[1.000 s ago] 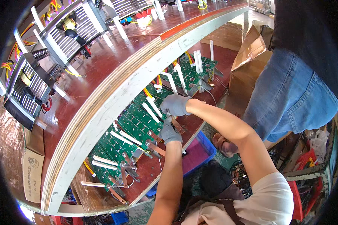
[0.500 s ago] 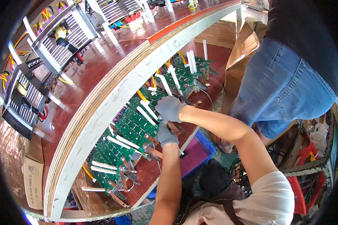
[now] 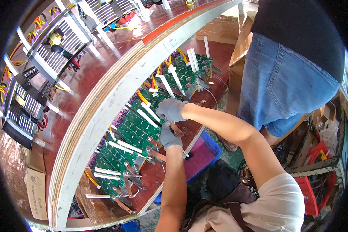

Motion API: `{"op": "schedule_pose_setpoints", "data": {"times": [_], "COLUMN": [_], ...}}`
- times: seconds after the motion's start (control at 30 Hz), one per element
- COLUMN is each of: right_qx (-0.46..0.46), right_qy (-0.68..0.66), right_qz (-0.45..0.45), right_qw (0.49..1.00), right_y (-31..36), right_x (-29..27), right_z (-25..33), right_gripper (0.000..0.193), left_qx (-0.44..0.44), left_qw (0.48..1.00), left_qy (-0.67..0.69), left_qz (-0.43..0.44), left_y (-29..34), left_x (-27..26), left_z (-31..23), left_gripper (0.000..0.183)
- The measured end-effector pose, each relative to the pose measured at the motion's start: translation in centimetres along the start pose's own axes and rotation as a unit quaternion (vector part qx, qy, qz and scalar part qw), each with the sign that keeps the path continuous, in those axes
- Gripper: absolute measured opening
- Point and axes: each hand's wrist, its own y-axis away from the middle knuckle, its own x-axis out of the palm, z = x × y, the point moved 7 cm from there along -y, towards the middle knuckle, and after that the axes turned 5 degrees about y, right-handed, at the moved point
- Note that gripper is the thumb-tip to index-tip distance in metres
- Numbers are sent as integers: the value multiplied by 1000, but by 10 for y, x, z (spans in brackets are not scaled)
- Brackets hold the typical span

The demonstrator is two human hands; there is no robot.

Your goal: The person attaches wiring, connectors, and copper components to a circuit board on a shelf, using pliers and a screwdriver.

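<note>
Both my hands wear grey gloves and are close together at the near edge of a row of green circuit boards [image 3: 137, 125] on the lower shelf. My right hand [image 3: 172, 110] is curled over the board, its fingers bent down; what they hold is hidden. Just nearer, my left hand [image 3: 169, 136] is closed with its fingertips up against the right hand, and its grip is hidden too. A copper strip [image 3: 177, 130] sticks out right beside my left hand. White plastic strips [image 3: 147, 118] stand up from the boards, with yellow and red wires [image 3: 142, 96] behind them.
Above the boards runs the thick edge of an upper shelf [image 3: 104, 92], carrying slatted metal housings [image 3: 60, 38]. A blue bin [image 3: 210, 154] sits below the near edge. Another person in jeans [image 3: 286, 77] stands close at the right, beside a cardboard box [image 3: 239, 50].
The view has shifted slightly. My hands stay together at the same spot on the boards, with the right hand a little flatter. The person at the right has shifted slightly left in view.
</note>
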Motion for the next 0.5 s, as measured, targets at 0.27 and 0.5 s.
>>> {"op": "schedule_pose_setpoints", "data": {"times": [0.27,0.5], "right_qx": [85,78], "right_qy": [10,14], "right_qz": [86,73], "right_qw": [993,994], "right_y": [1,1], "right_x": [-19,-5], "right_z": [6,-3], "right_gripper": [19,20], "left_qx": [52,22], "left_qw": [998,999], "left_qy": [31,-6], "left_qz": [-25,-23], "left_y": [7,1], "left_x": [9,-4], "left_z": [-8,-4], "left_gripper": [11,9]}}
